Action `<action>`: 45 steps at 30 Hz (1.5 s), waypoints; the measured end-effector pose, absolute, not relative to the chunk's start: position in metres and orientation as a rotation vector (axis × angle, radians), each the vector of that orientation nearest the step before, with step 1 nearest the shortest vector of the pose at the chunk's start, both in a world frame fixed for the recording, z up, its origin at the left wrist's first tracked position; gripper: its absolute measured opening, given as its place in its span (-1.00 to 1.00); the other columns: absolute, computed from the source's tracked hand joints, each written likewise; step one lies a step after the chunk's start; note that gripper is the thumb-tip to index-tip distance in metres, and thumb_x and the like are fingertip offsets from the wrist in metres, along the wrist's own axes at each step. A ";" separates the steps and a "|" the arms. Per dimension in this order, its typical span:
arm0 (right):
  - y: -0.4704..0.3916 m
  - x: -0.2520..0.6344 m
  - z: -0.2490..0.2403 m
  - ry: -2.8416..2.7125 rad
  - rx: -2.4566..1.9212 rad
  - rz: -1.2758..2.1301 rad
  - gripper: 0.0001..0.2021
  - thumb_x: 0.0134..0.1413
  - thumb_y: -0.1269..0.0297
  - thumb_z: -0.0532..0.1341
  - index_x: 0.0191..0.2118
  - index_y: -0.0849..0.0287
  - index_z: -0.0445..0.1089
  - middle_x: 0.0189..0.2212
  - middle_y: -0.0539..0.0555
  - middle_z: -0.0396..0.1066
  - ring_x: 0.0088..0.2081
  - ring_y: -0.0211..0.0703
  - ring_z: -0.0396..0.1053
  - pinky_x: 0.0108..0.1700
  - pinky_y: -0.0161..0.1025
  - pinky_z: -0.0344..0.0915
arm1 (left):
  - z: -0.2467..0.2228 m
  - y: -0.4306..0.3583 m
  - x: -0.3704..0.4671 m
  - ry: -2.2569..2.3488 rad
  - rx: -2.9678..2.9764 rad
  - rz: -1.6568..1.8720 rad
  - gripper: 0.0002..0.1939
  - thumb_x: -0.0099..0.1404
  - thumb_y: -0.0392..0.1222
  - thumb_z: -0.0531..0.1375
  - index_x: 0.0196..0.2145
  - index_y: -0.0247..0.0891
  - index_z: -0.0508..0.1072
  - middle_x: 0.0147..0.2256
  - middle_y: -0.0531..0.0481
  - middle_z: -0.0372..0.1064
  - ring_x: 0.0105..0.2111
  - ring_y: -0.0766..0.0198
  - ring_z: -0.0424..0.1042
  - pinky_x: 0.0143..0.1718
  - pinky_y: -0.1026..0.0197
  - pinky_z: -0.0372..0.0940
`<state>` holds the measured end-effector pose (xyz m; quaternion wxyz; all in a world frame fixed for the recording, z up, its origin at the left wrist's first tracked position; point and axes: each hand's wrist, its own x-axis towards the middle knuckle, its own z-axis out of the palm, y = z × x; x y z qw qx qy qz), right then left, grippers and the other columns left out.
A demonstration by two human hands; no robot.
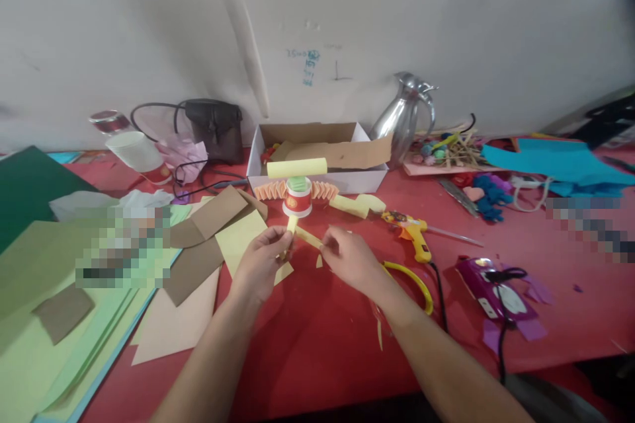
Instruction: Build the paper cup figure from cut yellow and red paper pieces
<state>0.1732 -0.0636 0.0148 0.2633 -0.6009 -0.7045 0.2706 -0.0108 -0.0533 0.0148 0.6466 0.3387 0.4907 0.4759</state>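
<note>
My left hand (258,259) pinches one end of a narrow yellow paper strip (309,238), which bends upward near its thumb. Fingers of my right hand (351,260) are closed on the strip's other end. Just beyond the strip stands a small red and white paper cup (297,203). Orange accordion-folded paper (270,191) sticks out from both its sides, and folded green paper (298,183) sits on top. Above that lies a pale yellow paper roll (297,167). A yellow paper sheet (238,238) is beside my left hand.
To the right are a yellow glue gun (421,241) with its cord, a yellow ring (419,283) and a purple power strip (491,287). Behind stand a white box (317,181) and a metal jug (401,120). Brown card pieces (193,268) and green sheets (94,337) cover the left.
</note>
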 end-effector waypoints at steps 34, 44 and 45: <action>-0.069 0.160 0.015 -1.176 -1.114 1.353 -0.88 0.07 0.28 0.26 -0.25 0.13 0.38 -0.39 -0.01 0.51 -0.40 -0.22 0.53 -0.26 -0.22 0.47 | 0.019 -0.059 -0.005 1.131 0.910 0.896 -0.79 0.02 -0.13 0.42 -0.36 -0.25 0.59 -0.41 -0.06 0.52 -0.36 0.24 0.46 -0.29 0.25 0.28; -0.072 0.159 0.014 -1.267 -1.179 1.276 -0.87 0.09 0.29 0.24 -0.21 0.13 0.36 -0.36 0.01 0.51 -0.39 -0.18 0.54 -0.24 -0.18 0.48 | 0.018 -0.059 -0.004 1.212 0.931 0.886 -0.79 -0.02 -0.10 0.42 -0.46 -0.26 0.58 -0.49 -0.01 0.49 -0.50 0.35 0.37 -0.45 0.31 0.19; -0.071 0.159 0.014 -1.279 -1.183 1.267 -0.87 0.09 0.30 0.24 -0.21 0.13 0.36 -0.36 0.01 0.50 -0.38 -0.18 0.54 -0.24 -0.18 0.48 | 0.018 -0.059 -0.003 1.229 0.938 0.881 -0.80 -0.03 -0.11 0.42 -0.47 -0.27 0.58 -0.52 0.00 0.47 -0.54 0.37 0.33 -0.48 0.31 0.15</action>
